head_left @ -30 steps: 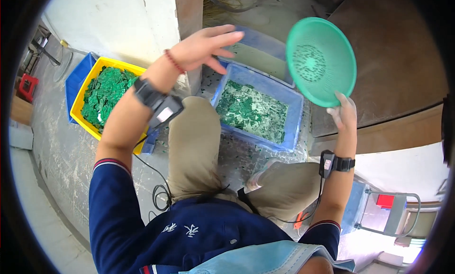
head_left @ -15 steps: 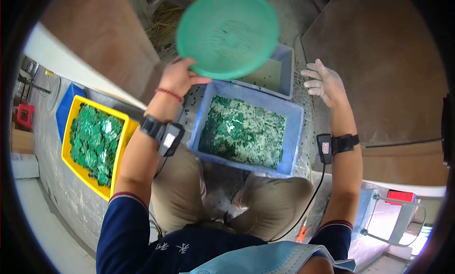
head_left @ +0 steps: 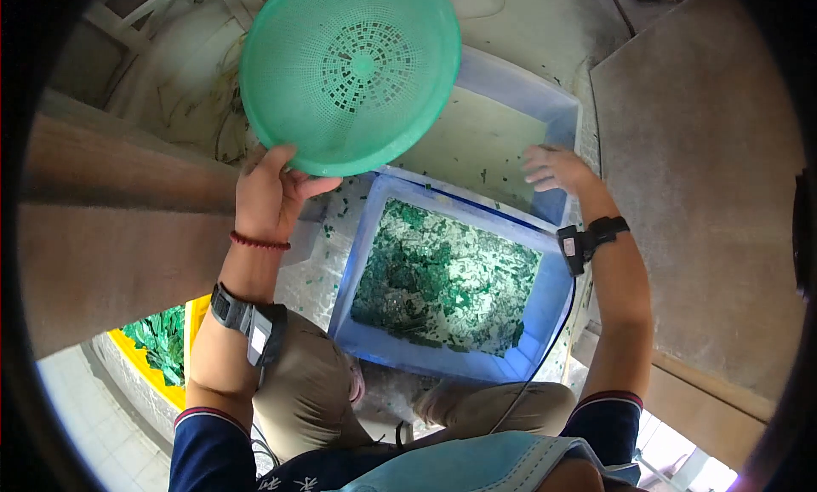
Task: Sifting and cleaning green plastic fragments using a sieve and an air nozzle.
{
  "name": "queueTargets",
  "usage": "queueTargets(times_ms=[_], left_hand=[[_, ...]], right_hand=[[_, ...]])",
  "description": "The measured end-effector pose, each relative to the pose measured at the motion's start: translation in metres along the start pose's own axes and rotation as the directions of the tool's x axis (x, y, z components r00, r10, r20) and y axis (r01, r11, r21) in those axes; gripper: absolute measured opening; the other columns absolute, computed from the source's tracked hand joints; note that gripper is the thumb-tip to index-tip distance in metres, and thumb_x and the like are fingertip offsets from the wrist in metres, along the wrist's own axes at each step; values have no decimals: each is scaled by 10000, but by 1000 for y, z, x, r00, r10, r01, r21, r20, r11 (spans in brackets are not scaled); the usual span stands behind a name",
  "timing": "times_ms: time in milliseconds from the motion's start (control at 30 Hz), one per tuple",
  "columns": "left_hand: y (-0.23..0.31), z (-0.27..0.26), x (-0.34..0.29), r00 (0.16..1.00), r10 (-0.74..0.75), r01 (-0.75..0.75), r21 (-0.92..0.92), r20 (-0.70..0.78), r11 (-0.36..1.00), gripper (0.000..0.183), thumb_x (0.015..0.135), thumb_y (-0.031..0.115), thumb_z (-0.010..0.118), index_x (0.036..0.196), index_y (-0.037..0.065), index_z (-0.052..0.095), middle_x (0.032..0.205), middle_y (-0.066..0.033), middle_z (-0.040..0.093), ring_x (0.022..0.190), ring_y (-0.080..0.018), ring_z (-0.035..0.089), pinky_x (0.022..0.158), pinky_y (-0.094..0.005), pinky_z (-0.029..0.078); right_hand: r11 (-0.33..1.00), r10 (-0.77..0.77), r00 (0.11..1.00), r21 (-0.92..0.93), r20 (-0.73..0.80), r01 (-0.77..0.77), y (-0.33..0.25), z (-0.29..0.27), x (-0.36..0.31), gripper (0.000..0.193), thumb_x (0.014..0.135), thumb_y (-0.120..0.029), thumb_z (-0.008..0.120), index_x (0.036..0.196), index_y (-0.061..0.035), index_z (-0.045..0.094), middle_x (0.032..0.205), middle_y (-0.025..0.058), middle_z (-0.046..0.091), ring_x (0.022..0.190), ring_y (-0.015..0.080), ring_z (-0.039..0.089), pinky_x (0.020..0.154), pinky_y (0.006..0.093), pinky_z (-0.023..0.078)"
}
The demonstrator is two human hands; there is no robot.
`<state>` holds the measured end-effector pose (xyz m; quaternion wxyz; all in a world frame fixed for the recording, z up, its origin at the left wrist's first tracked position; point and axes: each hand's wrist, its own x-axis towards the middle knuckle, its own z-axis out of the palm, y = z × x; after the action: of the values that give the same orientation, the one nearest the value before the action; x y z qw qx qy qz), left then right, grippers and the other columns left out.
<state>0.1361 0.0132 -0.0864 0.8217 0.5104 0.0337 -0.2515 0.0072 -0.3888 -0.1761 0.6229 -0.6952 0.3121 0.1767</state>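
My left hand [head_left: 271, 194] grips the near rim of a round green plastic sieve [head_left: 285, 83], thumb on top, holding it tilted over the far left. The sieve's mesh bottom shows no pieces in it. My right hand [head_left: 557, 170] is over the right part of the far blue bin [head_left: 563, 109], fingers apart, with nothing in it. Pale powder [head_left: 468, 143] and a few green bits lie in that bin. Before my knees, the near blue bin [head_left: 549, 309] holds many small flat green pieces [head_left: 408, 262] coated in pale powder.
A yellow bin [head_left: 128, 347] of shiny green pieces stands at the lower left, partly hidden. Brown panels [head_left: 698, 185] rise on the right and on the left [head_left: 128, 262]. Green bits are scattered on the floor between the left panel and the near bin.
The sieve has moved left and tilted, so its mesh shows more plainly. My right hand has come lower and inward, over the far bin. The view has shifted too.
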Motion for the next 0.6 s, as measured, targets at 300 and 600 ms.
queueTargets(times_ms=[300, 600], left_hand=[[-8, 6, 9, 999, 44, -42, 43, -29, 998, 331, 828, 32, 420, 1141, -70, 382, 1052, -192, 518, 892, -297, 581, 607, -403, 578], [-24, -12, 17, 993, 65, -74, 88, 95, 993, 326, 851, 65, 420, 1146, -75, 405, 1095, -181, 522, 907, -304, 579, 698, -411, 547]], right_hand=[[970, 99, 995, -226, 5, -95, -1, 45, 14, 529, 834, -368, 516, 1191, 16, 446, 1029, 164, 555, 868, 242, 568, 723, 336, 494], [802, 51, 815, -510, 578, 311, 70, 163, -13, 577, 781, -390, 583, 1184, 2, 452, 1133, 186, 509, 987, 280, 531, 829, 372, 439]])
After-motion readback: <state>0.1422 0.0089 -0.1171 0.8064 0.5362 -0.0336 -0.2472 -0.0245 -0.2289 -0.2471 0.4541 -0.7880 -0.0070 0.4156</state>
